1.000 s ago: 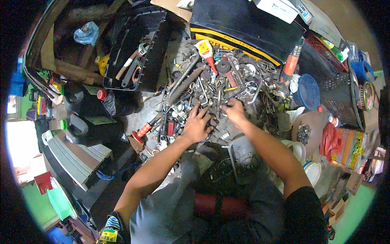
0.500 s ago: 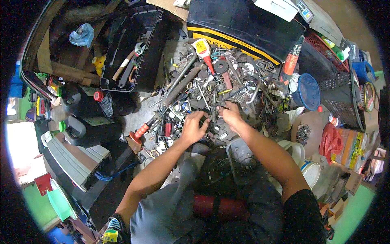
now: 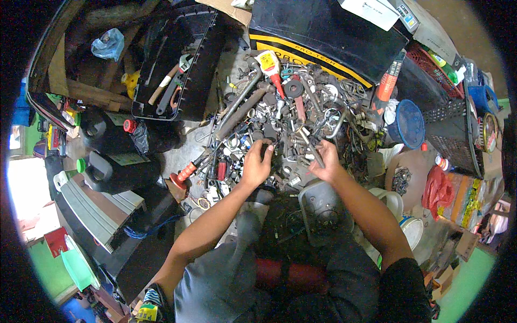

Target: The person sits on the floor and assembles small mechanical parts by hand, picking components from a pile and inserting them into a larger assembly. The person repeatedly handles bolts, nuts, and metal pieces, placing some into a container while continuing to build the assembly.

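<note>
A large heap of loose metal parts lies in front of me, with bolts, rods, rings and small fittings mixed together. Over its near right side, my right hand grips a short metal rod, which slants up and leftward out of the fingers. My left hand is at the heap's near edge, its fingers curled towards the thumb. Whatever is at those fingertips is too small and dark to name. A red-handled tool lies left of the left hand. A white bottle with a red nozzle rests on the heap's far side.
An open black case with an adjustable wrench stands far left. Black jugs are at the left. Behind the heap sits a black box with a yellow stripe. A clear plastic tub is near my right forearm; a blue basket stands right.
My right hand has moved right and slightly nearer, lifting the metal rod away from the heap's middle. My left hand has shifted slightly, and the gap between my hands is wider.
</note>
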Motion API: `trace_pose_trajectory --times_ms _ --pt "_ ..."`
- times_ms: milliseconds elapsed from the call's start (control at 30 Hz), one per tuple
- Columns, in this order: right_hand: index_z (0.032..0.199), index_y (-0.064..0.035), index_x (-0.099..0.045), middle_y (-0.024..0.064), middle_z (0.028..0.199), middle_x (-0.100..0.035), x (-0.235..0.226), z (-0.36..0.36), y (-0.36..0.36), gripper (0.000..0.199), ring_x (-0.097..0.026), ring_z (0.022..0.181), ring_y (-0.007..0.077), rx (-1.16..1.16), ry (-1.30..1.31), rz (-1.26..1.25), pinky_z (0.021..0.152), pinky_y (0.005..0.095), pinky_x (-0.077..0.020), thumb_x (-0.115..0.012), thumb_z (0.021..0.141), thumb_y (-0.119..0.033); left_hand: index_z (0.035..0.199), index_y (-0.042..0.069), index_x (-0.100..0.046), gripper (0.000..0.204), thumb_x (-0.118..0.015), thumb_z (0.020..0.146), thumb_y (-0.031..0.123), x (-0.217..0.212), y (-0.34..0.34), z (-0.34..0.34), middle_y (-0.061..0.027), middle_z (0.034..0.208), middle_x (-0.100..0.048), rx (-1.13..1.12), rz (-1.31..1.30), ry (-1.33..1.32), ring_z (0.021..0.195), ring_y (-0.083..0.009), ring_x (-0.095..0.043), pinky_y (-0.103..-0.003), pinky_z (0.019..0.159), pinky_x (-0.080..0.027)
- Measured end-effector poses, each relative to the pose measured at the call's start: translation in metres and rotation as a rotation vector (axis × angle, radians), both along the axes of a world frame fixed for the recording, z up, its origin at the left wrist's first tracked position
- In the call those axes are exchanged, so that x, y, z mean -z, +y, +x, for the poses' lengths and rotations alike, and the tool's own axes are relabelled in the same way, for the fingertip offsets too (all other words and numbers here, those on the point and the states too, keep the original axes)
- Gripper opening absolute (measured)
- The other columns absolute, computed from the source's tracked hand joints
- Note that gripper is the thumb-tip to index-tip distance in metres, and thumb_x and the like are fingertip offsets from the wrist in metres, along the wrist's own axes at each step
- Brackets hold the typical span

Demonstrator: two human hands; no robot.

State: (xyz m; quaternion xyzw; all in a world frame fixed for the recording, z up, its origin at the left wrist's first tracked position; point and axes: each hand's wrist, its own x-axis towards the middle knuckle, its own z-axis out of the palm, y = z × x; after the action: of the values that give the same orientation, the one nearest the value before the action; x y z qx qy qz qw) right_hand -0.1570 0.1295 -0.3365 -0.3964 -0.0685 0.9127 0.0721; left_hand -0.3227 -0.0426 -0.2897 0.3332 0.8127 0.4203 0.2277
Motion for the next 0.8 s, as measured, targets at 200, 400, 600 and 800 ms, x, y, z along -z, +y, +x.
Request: trace_pose_trajectory --times_ms 200,400,600,800 --pt "0.111 -0.0083 -0.065 0.0091 0.098 -0.070 -0.037 -0.006 -0.008 0.038 -0.066 0.087 0.0245 -0.159 0.116 -0.036 0.081 0.0422 -0.0518 -0.053 0.093 -0.040 0.126 -0.001 -0.054 0.053 -0.038 0.103 0.043 -0.013 0.011 0.000 -0.0279 0.119 -0.060 0.038 -0.146 -0.284 0.113 -0.0428 -0.057 -0.043 0.097 -0.043" --pt "0.124 -0.0081 -0.058 0.0087 0.104 -0.070 -0.046 -0.013 -0.013 0.038 -0.066 0.093 0.0217 -0.236 0.062 0.148 0.083 0.0409 -0.0541 -0.057 0.097 -0.035 0.127 0.001 -0.055 0.050 -0.036 0.103 0.041 0.001 0.015 0.011 -0.0271 0.120 -0.060 -0.006 -0.091 -0.297 0.115 -0.0431 -0.056 -0.043 0.099 -0.042" --pt "0.119 -0.0053 -0.058 0.0054 0.104 -0.066 -0.024 -0.013 -0.009 0.038 -0.061 0.097 0.0152 -0.210 -0.263 0.806 0.085 0.0324 -0.0489 -0.065 0.094 -0.032 0.126 -0.004 -0.053 0.052 -0.035 0.104 0.039 -0.004 0.008 0.009 -0.0282 0.123 -0.058 -0.119 -0.110 -0.223 0.120 -0.0418 -0.053 -0.043 0.102 -0.039" --pt "0.111 -0.0005 -0.060 0.0145 0.103 -0.064 -0.035 -0.067 -0.010 0.033 -0.063 0.095 0.0274 -0.277 -0.259 1.530 0.086 0.0380 -0.0478 -0.073 0.084 -0.012 0.129 -0.004 -0.052 0.050 -0.033 0.105 0.037 0.005 0.006 0.006 -0.0292 0.127 -0.056 -0.154 -0.050 -0.198 0.121 -0.0415 -0.053 -0.043 0.103 -0.039"
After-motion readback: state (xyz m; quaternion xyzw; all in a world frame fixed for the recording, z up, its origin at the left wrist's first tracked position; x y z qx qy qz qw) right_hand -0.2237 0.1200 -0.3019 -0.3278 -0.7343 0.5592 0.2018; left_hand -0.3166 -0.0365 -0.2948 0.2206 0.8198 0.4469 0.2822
